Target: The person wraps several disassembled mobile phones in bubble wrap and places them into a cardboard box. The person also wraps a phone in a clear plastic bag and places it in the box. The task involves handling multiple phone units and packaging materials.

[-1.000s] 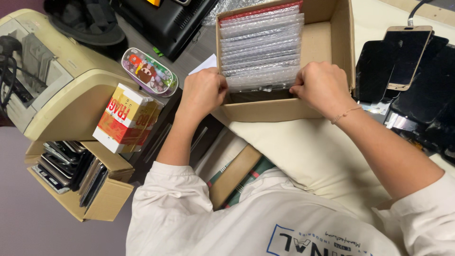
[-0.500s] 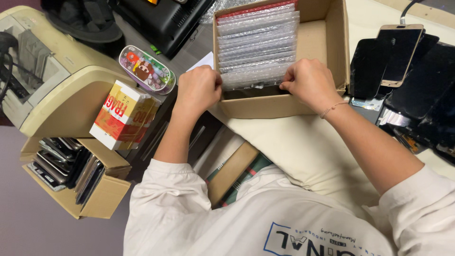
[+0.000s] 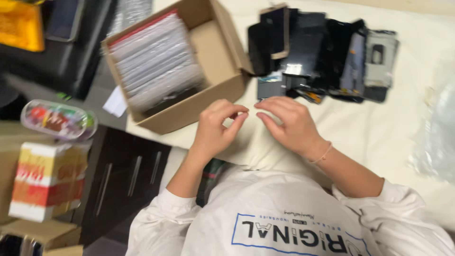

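My left hand [image 3: 215,128] and my right hand [image 3: 289,125] hover close together over a cream-coloured surface [image 3: 379,132], fingertips nearly touching. Both have loosely curled fingers, and I see nothing in either. Just beyond my left hand stands an open cardboard box [image 3: 189,111], turned at an angle. It holds a row of bubble-wrap sleeves [image 3: 156,61] standing on edge. Past my right hand lies a pile of dark phones and phone screens [image 3: 327,52]. A thin band circles my right wrist.
At the left are a clear oval container [image 3: 57,118] of coloured bits, a red, yellow and white carton [image 3: 45,182], and a dark drawer front [image 3: 128,175]. A black case [image 3: 52,52] sits at the back left. Crumpled clear plastic [image 3: 436,132] lies at the right edge.
Both hands have let go of the sleeves in the box and drawn back toward me, meeting in front of it. The view has swung to the right, so the box now sits left.
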